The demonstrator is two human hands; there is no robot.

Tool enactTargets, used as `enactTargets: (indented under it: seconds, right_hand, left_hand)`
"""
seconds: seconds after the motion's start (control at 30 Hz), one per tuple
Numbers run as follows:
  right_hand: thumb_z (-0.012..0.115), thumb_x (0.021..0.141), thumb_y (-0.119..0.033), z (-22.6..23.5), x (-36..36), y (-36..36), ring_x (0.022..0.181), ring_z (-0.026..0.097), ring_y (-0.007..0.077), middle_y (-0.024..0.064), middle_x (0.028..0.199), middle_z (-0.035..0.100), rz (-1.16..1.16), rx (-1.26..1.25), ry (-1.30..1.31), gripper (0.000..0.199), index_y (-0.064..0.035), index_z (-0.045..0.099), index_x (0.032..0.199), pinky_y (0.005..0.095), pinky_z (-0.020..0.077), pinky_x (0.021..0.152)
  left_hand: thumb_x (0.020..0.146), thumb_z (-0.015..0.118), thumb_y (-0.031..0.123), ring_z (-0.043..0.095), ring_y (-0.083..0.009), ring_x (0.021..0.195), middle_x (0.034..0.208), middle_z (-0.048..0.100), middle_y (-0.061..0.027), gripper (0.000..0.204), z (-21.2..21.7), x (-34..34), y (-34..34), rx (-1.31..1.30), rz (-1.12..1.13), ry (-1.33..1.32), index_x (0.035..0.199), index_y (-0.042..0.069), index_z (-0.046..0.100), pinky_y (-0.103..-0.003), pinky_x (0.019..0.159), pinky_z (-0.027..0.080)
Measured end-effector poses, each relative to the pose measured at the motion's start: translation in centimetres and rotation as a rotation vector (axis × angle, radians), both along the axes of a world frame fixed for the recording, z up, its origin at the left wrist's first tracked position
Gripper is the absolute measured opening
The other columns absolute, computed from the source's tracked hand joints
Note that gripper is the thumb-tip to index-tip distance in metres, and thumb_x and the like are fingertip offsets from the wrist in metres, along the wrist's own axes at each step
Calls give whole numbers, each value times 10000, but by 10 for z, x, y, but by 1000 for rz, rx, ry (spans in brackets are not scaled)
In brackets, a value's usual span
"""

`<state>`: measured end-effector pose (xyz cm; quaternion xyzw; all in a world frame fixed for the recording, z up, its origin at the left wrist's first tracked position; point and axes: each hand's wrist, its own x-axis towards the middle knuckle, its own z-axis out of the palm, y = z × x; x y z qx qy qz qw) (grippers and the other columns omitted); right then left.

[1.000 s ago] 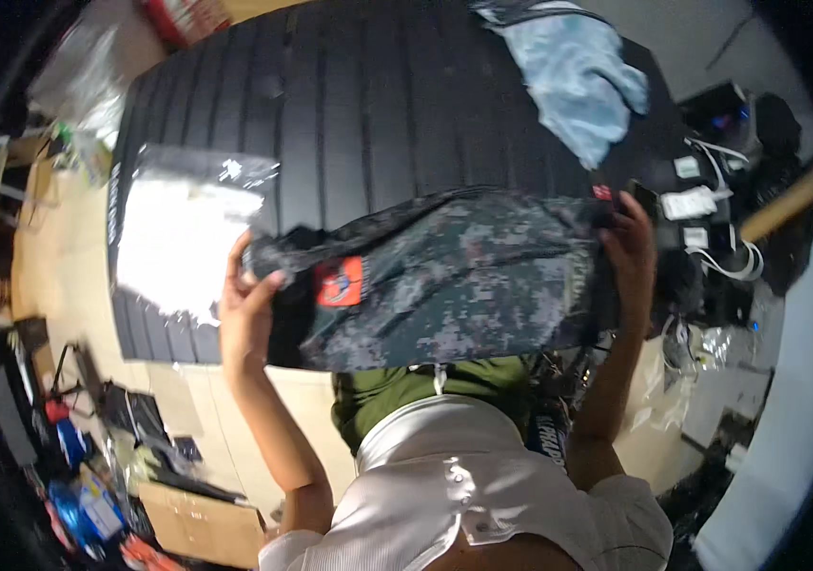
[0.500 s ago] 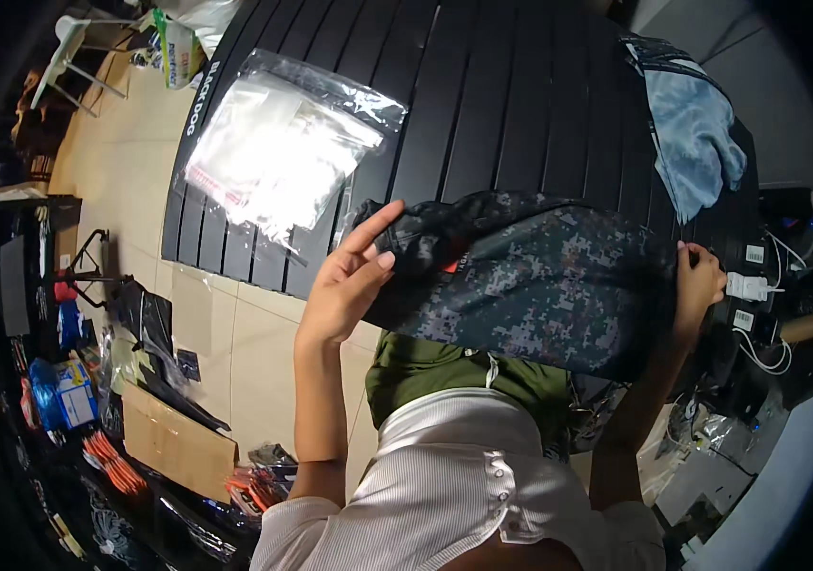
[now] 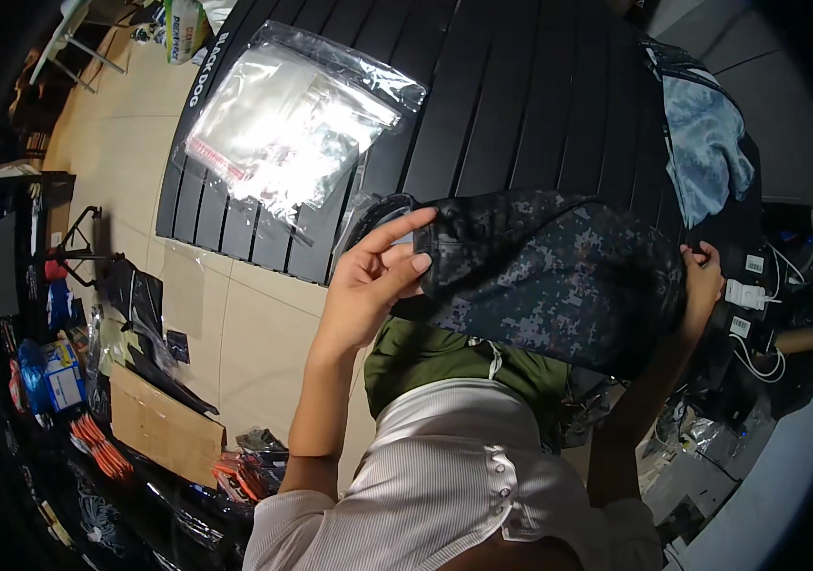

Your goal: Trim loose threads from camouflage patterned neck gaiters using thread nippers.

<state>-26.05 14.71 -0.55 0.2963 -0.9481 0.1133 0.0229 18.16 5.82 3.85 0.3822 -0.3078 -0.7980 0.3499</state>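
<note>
A dark garment [image 3: 558, 285] with a pixelated camouflage print stretches between my two hands, over the near edge of the black slatted table. At its left end, my left hand [image 3: 373, 285] pinches the hem between thumb and stretched index finger, where the opening shows. My right hand [image 3: 704, 278] is closed on the garment's right end, with part of its fingers hidden behind the cloth. What exact kind of garment it is cannot be told.
Clear plastic bags [image 3: 283, 128] lie on the black slatted table [image 3: 492, 105], left of the garment. A light blue patterned cloth [image 3: 706, 143] rests at the right edge. White plugs and cables [image 3: 749, 295] are at right. A cardboard box [image 3: 164, 423] stands on the floor at left.
My left hand has shifted right along with the garment's left end, turning its hem so the opening shows. A small red label seen earlier is now hidden. My right hand keeps its hold.
</note>
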Motion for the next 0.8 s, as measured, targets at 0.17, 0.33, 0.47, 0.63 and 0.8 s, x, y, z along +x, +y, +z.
enactTargets:
  seconds: [0.17, 0.33, 0.47, 0.63, 0.8]
  right_hand:
    - [631, 755, -372, -4, -24, 3, 864, 621, 265, 93, 871, 663, 23, 77, -28, 367, -113, 647, 1014, 370, 445, 778]
    - [580, 830, -296, 2, -12, 7, 847, 626, 246, 109, 929, 657, -31, 133, 93, 334, -59, 602, 1064, 346, 472, 720]
    - [460, 937, -156, 36, 27, 14, 790, 595, 165, 67, 884, 590, 238, -781, -299, 210, -9, 494, 1083, 212, 455, 676]
    - [426, 945, -203, 76, 125, -14, 665, 519, 110, 42, 846, 505, 425, -1369, -1347, 309, -17, 408, 1191, 206, 436, 612]
    - [614, 809, -47, 60, 199, -28, 527, 368, 27, -33, 725, 470, 921, -891, -954, 170, -36, 604, 979, 183, 289, 453]
  left_hand:
    - [820, 615, 32, 538, -9, 763, 900, 613, 19, 347, -2, -3, 8, 13, 44, -46, 1162, 24, 558, -154, 661, 449]
    - [805, 616, -3, 544, -14, 771, 910, 613, 10, 398, 4, -9, 12, 23, 39, 7, 1193, 9, 530, -159, 707, 462]
    - [802, 604, -24, 546, -15, 787, 925, 614, 8, 433, 13, -18, 12, 10, -16, 25, 1222, 8, 504, -171, 735, 480]
    - [817, 577, -40, 562, -18, 809, 932, 628, -7, 543, 10, -31, 15, -18, -58, 44, 1318, 38, 385, -181, 734, 488]
    - [819, 562, -57, 557, -15, 786, 925, 633, -18, 636, 11, -43, 21, -52, -59, 24, 1377, 63, 280, -159, 711, 472]
